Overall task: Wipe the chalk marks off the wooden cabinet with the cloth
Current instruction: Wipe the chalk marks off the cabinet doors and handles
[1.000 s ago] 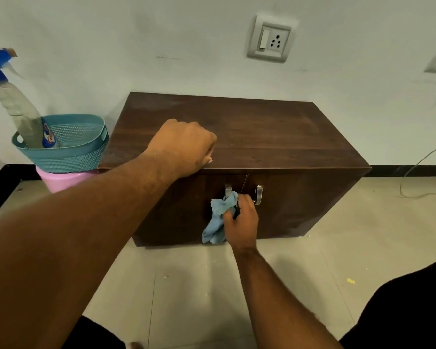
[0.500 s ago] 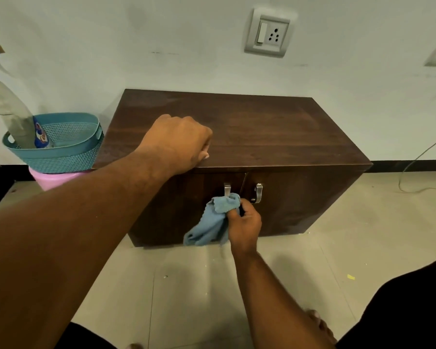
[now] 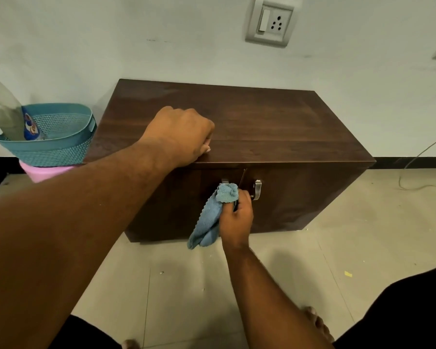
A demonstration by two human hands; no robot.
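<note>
Right hand (image 3: 235,217) presses a cloth (image 3: 212,215) to the cabinet (image 3: 262,122) front; left hand (image 3: 181,134) braces on top.

The cabinet stands on the floor (image 3: 363,248) against the wall (image 3: 161,34), its top dark and bare of visible chalk. The left hand is curled into a loose fist at the top's front edge, holding nothing. The right hand is closed around the blue cloth, the bunched upper end held against the door seam between the two handles (image 3: 257,188) — the left handle mostly covered by the cloth — while the rest hangs down in front of the left door. To the cabinet's left, a teal basket (image 3: 61,147) sits on a pink tub (image 3: 43,172) and holds a spray bottle (image 3: 5,109). A socket (image 3: 271,22) is on the wall above.
</note>
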